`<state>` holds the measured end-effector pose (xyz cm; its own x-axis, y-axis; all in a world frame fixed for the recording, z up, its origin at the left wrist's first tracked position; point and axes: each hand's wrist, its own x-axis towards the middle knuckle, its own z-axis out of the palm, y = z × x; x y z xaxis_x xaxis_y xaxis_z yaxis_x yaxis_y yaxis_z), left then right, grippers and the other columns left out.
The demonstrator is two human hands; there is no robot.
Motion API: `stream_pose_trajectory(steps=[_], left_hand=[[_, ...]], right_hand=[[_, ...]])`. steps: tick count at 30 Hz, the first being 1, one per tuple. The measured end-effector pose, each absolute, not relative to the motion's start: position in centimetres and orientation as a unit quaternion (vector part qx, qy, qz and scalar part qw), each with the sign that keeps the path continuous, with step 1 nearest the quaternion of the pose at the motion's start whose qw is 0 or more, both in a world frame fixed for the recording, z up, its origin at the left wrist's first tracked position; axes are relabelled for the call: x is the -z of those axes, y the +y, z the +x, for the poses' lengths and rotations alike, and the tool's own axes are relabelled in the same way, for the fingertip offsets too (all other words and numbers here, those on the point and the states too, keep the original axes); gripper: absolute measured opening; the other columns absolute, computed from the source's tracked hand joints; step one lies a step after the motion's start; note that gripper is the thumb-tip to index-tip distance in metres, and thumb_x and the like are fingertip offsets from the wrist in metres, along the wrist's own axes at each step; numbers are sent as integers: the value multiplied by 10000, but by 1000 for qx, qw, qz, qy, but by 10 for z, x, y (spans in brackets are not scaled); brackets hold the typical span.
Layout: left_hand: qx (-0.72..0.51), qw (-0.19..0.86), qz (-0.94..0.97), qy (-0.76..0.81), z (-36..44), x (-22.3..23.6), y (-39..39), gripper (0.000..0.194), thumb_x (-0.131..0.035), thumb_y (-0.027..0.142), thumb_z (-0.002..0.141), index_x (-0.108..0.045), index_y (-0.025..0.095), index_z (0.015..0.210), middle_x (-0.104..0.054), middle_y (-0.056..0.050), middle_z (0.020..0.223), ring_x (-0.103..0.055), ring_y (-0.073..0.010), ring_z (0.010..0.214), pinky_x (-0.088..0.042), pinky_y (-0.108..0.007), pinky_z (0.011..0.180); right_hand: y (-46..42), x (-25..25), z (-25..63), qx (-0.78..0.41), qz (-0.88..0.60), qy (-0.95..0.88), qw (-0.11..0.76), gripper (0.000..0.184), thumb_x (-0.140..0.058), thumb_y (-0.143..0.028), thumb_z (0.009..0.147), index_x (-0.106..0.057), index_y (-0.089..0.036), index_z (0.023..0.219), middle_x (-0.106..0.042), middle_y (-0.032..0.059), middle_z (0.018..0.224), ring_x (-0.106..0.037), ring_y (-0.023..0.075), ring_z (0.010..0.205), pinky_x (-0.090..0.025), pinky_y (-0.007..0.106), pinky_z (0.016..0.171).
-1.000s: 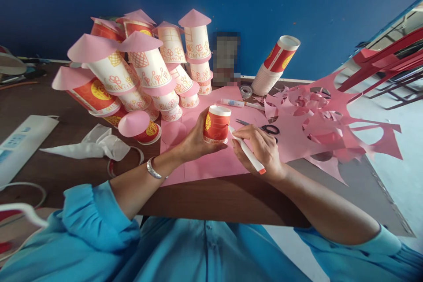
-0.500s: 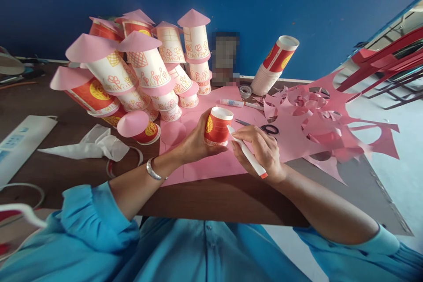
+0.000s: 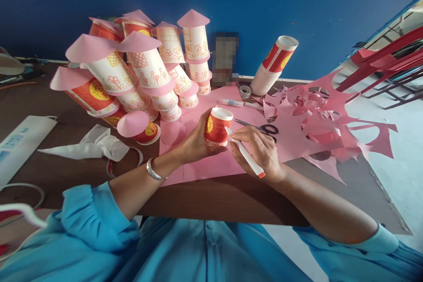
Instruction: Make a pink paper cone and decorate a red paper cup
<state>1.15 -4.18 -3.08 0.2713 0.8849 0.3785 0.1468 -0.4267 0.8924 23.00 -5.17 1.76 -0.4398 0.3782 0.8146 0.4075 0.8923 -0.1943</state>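
Note:
My left hand [image 3: 194, 143] is wrapped round a red paper cup [image 3: 216, 127] with a yellow emblem, held upside down and tilted a little over a pink paper sheet [image 3: 211, 161]. My right hand [image 3: 261, 150] grips a white marker [image 3: 246, 156] with an orange end, its tip touching the cup's side. Black-handled scissors [image 3: 266, 128] lie just beyond my right hand.
A pile of decorated cups with pink cone roofs [image 3: 139, 70] stands at the back left. A stack of red cups [image 3: 274, 66] leans at the back. Cut pink paper scraps [image 3: 324, 119] cover the right. A glue tube [image 3: 234, 103], tape roll [image 3: 245, 91] and white plastic bag [image 3: 95, 143] lie around.
The cup has tilted slightly to the right in my left hand, and the marker tip has shifted a little lower along its side.

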Motion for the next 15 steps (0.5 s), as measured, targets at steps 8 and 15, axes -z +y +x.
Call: stream_pose_trajectory(steps=[8,15], left_hand=[[-468,404,677,398,12,26,-43,932,-996,431,759,-496,247,1524,-652,-120,1373,-703,-356,1213,-666,-544,1017],[-457,387,690,407,12,26,-42,934,-980,512,774,-460,263,1509,-657,-128,1331,-723,-351,1152,-689,-563,953]], right_hand=[[-55,-14,228,1,-237,-851,469,150,-638,-117,1055,-619,-263,1082,-786,2,850,-765,161,692,-595,281,616],[-57,-14,226,-2,-226,-855,468,164,-648,-97,1045,-603,-250,1085,-782,5,833,-759,162,673,-576,274,592]])
